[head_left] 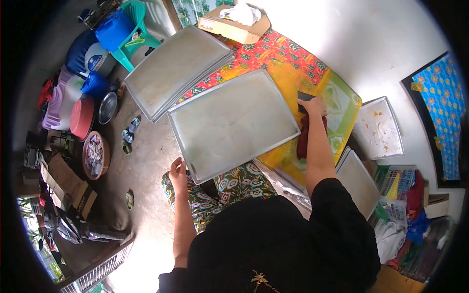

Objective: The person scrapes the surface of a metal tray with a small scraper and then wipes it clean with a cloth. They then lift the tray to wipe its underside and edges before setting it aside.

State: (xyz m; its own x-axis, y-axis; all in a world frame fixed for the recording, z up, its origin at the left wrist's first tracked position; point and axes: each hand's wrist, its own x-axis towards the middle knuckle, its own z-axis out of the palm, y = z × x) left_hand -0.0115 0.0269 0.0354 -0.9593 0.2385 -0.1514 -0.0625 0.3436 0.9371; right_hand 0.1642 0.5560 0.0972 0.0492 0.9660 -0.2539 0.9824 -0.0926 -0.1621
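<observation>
A large metal baking tray (234, 122) lies across the table's near side, its front edge over my lap. My left hand (179, 175) hangs just outside the tray's near left corner, fingers loosely bent and holding nothing. To the right of the tray, my right hand (315, 105) grips a flat dark rectangular piece (306, 98), whose exact kind does not show. A dark red cloth (303, 139) lies beside the tray's right edge, partly under my right forearm. Beyond to the left, more metal trays are in a stack (178, 66).
The table wears a red and yellow patterned cover (303, 58). A cardboard box (234, 24) with white cloth stands at the back. At right, a crumb-strewn tray (378, 129) leans by the wall, near plastic baskets (395, 183). Leftward are a green chair (134, 41), basins and slippers (129, 132).
</observation>
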